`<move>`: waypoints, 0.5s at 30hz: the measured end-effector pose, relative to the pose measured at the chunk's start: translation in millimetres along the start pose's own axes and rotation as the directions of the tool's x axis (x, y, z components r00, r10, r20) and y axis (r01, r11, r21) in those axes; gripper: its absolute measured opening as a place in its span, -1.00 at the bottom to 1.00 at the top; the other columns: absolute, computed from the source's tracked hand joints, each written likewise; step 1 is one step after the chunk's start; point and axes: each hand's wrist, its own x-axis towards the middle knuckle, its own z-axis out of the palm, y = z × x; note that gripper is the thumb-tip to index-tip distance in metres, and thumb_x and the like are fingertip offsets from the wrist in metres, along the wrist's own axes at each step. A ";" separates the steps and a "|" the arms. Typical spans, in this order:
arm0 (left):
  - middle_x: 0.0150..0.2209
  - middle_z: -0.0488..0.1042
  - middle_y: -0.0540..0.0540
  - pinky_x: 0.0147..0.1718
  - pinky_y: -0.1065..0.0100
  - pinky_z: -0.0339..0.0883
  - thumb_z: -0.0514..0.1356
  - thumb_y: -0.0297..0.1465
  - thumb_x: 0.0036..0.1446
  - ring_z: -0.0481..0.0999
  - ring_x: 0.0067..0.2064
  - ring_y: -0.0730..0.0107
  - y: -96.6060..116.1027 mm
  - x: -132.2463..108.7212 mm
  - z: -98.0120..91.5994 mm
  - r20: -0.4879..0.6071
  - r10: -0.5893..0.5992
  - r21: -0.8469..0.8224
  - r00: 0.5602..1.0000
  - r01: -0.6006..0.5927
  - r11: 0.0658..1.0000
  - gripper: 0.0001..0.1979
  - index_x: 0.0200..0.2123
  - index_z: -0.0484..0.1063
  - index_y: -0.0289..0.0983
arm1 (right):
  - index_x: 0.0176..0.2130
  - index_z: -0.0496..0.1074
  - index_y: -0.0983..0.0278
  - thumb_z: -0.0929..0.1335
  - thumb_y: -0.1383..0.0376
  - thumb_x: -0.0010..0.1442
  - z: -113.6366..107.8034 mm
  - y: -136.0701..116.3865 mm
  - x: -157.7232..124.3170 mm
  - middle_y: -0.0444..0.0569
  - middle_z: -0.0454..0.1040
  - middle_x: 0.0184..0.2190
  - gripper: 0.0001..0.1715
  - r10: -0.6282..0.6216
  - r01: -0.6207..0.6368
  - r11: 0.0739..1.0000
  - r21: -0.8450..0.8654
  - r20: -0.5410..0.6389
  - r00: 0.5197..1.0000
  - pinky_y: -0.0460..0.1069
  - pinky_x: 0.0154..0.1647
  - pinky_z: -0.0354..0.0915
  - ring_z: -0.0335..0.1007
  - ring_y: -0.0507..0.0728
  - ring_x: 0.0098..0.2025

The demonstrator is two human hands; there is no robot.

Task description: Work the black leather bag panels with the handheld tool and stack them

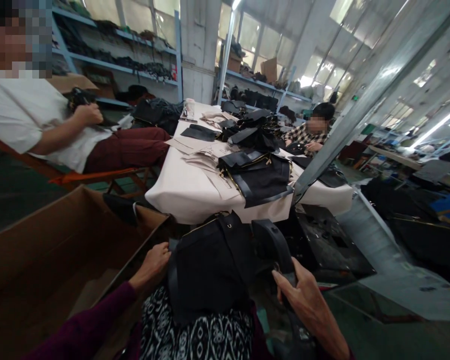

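A black bag (210, 265) with a gold zip along its top edge lies across my lap, over a black-and-white patterned cloth (195, 337). At the bag's left edge, my left hand (156, 260) is closed on it, with the fingertips partly hidden. My right hand (300, 287) wraps round a black tool with a thick curved handle (277, 245), just right of the bag. The tool's upper end points left towards the bag, and its exact kind is unclear.
An open cardboard box (60, 240) stands at my left. Ahead, a white-covered table (172, 182) bears black bags (262, 175) and paper pieces (204, 152). A metal post (360, 100) slants up at right. One person (33, 115) sits left, another (303, 137) works beyond the table.
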 end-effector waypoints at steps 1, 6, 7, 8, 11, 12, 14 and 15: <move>-0.15 0.45 -0.24 -0.18 0.20 0.32 0.10 -0.37 -0.06 0.42 -0.08 0.08 6.8 5.5 -1.1 -0.036 0.116 0.176 0.993 -0.108 0.979 -0.61 -0.11 0.34 -0.35 | -0.37 0.20 0.24 0.24 0.19 0.15 2.8 0.5 1.4 -0.26 0.27 -0.68 -0.83 0.007 -0.007 1.000 0.006 0.017 1.000 -0.10 -0.56 0.25 0.30 0.02 -0.63; 0.05 0.26 -0.31 0.06 0.17 0.15 -0.01 -0.41 0.11 0.26 0.09 0.16 56.3 39.1 34.4 0.130 0.614 0.462 0.779 -0.595 0.658 -0.55 0.09 0.14 -0.39 | -0.30 0.23 0.26 0.25 0.22 0.15 15.5 9.7 3.3 -0.25 0.29 -0.66 -0.85 0.028 -0.029 1.000 0.007 0.068 0.997 -0.12 -0.61 0.22 0.30 0.02 -0.64; 0.06 0.25 -0.28 0.07 0.17 0.15 -0.02 -0.42 0.12 0.25 0.09 0.19 68.2 46.5 46.0 0.184 0.655 0.427 0.732 -0.660 0.618 -0.55 0.11 0.13 -0.36 | -0.30 0.24 0.26 0.25 0.22 0.15 17.3 12.0 2.6 -0.25 0.28 -0.65 -0.85 0.040 -0.041 0.999 0.008 0.072 0.997 -0.12 -0.62 0.21 0.29 0.02 -0.64; 0.08 0.22 -0.25 0.08 0.18 0.15 -0.02 -0.44 0.13 0.23 0.10 0.21 80.0 54.1 57.2 0.235 0.690 0.384 0.685 -0.717 0.581 -0.54 0.13 0.11 -0.32 | -0.30 0.24 0.26 0.25 0.23 0.15 18.7 14.0 1.7 -0.25 0.28 -0.65 -0.86 0.052 -0.053 0.999 0.007 0.075 0.996 -0.13 -0.63 0.20 0.28 0.01 -0.64; 0.10 0.19 -0.19 0.07 0.19 0.16 0.00 -0.47 0.12 0.20 0.10 0.25 112.4 76.8 81.7 0.354 0.746 0.253 0.564 -0.825 0.504 -0.53 0.14 0.11 -0.24 | -0.32 0.24 0.26 0.25 0.25 0.14 20.7 17.1 -1.3 -0.25 0.26 -0.63 -0.88 0.087 -0.088 0.996 0.006 0.075 0.993 -0.14 -0.64 0.18 0.27 -0.01 -0.64; 0.06 0.21 -0.18 0.05 0.20 0.18 0.01 -0.47 0.13 0.23 0.07 0.26 121.4 83.3 85.8 0.379 0.751 0.214 0.541 -0.841 0.497 -0.55 0.11 0.14 -0.24 | -0.32 0.24 0.26 0.26 0.25 0.14 20.9 17.3 -2.0 -0.25 0.26 -0.62 -0.88 0.095 -0.096 0.995 0.005 0.073 0.993 -0.14 -0.64 0.18 0.27 -0.01 -0.64; -0.07 0.29 -0.17 -0.03 0.24 0.23 0.02 -0.44 0.13 0.31 -0.04 0.29 135.9 92.2 88.3 0.408 0.751 0.154 0.518 -0.850 0.503 -0.64 0.03 0.24 -0.27 | -0.31 0.24 0.26 0.26 0.25 0.14 20.7 17.0 -2.5 -0.26 0.26 -0.62 -0.88 0.112 -0.112 0.994 0.005 0.070 0.991 -0.14 -0.63 0.18 0.27 -0.01 -0.64; -0.13 0.30 -0.15 -0.07 0.26 0.25 0.02 -0.43 0.13 0.33 -0.10 0.31 141.3 93.8 87.5 0.414 0.751 0.131 0.514 -0.850 0.510 -0.69 -0.03 0.28 -0.28 | -0.31 0.24 0.26 0.26 0.25 0.14 20.5 16.7 -2.0 -0.25 0.26 -0.62 -0.88 0.115 -0.115 0.993 0.002 0.065 0.991 -0.14 -0.62 0.19 0.27 -0.01 -0.63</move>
